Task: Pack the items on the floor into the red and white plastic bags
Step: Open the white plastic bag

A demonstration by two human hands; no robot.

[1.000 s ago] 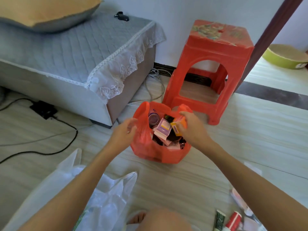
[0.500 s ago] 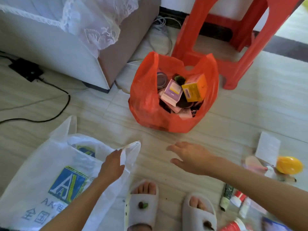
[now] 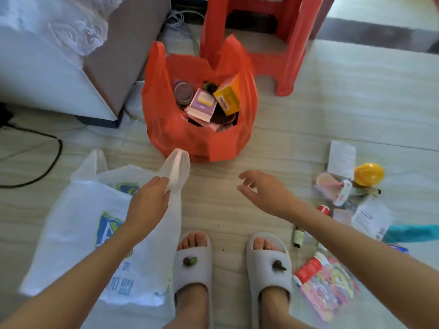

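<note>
Red plastic bag (image 3: 199, 141): upright on the floor (image 3: 308, 129) at 12 o'clock, mouth open; holds a yellow box (image 3: 227, 97), a purple-and-white box (image 3: 202, 106) and a round jar (image 3: 183, 92); white plastic bag (image 3: 83, 224): at 8 o'clock, one handle pinched by the left hand (image 3: 148, 205); right hand (image 3: 266, 193): fingers loosely spread, holding nothing; loose items at 3 to 4 o'clock include a yellow toy helmet (image 3: 369, 174) and a red-capped tube (image 3: 308, 269); red plastic stool (image 3: 285, 43) behind the red bag.

Pale floor (image 3: 332, 110) — red bag (image 3: 199, 141); white bag (image 3: 78, 219); scattered items (image 3: 337, 191).
</note>
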